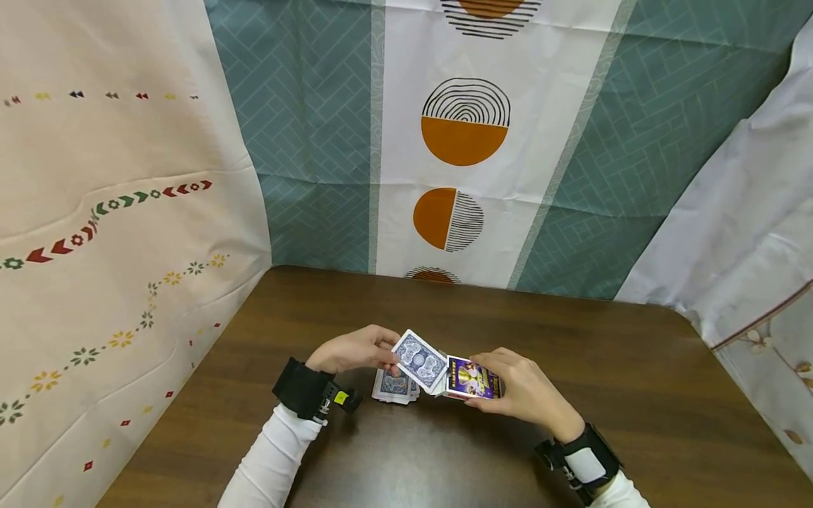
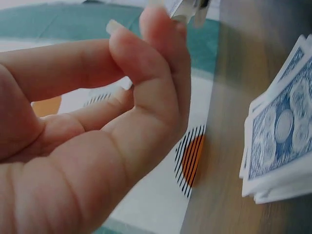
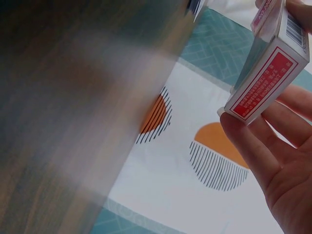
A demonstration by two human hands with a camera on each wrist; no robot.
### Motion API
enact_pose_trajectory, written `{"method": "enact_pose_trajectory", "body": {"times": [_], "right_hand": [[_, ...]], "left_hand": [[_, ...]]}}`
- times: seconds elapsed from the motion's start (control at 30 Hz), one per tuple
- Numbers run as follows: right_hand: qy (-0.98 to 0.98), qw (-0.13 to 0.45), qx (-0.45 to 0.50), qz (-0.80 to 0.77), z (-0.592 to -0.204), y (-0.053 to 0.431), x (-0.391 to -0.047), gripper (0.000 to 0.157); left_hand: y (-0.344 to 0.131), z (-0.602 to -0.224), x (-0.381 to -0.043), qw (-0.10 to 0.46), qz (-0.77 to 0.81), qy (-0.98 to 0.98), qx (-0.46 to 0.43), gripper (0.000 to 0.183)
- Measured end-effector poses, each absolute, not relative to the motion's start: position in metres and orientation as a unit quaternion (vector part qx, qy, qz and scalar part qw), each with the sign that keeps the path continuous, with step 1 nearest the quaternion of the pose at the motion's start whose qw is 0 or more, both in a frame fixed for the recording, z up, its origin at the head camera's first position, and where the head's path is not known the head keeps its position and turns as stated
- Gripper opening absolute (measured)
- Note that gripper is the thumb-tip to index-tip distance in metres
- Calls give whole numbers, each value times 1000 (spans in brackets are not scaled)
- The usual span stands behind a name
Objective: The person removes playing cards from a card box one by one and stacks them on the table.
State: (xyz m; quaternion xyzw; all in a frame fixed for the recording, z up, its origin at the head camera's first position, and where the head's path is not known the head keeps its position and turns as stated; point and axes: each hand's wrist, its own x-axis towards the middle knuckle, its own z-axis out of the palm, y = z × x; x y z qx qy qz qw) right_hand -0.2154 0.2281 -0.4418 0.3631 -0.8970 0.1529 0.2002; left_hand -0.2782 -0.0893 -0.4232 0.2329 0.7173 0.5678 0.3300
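Note:
My left hand [image 1: 357, 351] pinches a blue-backed playing card [image 1: 420, 360] by its left edge between thumb and fingers. The card slants down to the right, its lower end at the mouth of the card box [image 1: 471, 379]. My right hand [image 1: 522, 388] grips that box, purple with a gold trophy on its face, by its sides. In the right wrist view the box [image 3: 265, 83] shows a white side with a red label. Below the left fingers, a loose pile of blue-backed cards [image 1: 394, 386] lies on the table; the left wrist view shows this pile [image 2: 282, 126] at its right.
The brown wooden table [image 1: 356, 458] ends at a patterned teal and white cloth [image 1: 317, 212] hanging behind it. A cream cloth [image 1: 127, 282] hangs along the left side, and a white one [image 1: 718, 233] along the right.

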Motion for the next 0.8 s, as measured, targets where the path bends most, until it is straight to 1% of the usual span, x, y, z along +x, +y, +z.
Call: {"method": "enact_pose_trajectory", "body": {"times": [0.2, 0.37, 0.47, 0.6, 0.8], "right_hand": [[-897, 196, 365, 155, -442, 228, -215, 58], [-898, 194, 363, 156, -442, 228, -215, 58], [-900, 189, 361, 155, -443, 227, -215, 60], [-901, 179, 362, 155, -446, 226, -215, 60], [-902, 180, 363, 152, -446, 226, -216, 60]], "left_hand": [[-106, -430, -289, 294, 582, 728, 211, 27], [-110, -443, -296, 234, 548, 786, 165, 27], [-108, -451, -298, 208, 520, 818, 128, 28], [-103, -459, -299, 186, 515, 833, 78, 33], [-95, -463, -298, 125, 486, 864, 45, 42]]}}
